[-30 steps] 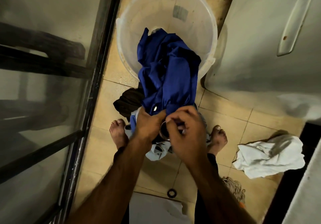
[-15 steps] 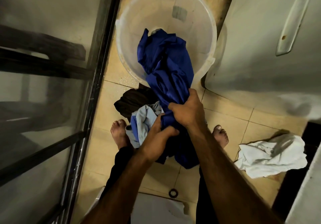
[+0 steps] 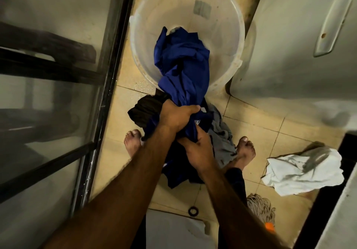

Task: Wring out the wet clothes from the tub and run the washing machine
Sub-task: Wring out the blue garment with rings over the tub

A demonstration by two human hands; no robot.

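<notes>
Left hand and right hand both clenched on blue garment, its far end draped into the pale tub, dark and grey clothes heaped between bare feet, white cloth on tiles

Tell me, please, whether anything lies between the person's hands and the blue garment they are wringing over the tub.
Nothing visible does. The left hand and right hand both grip the blue garment directly, one above the other; its upper end hangs into the tub.

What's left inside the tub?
The blue garment trails over the tub rim from both hands. Something pale peeks behind its top. The bottom beneath it is hidden; the rest looks bare.
</notes>
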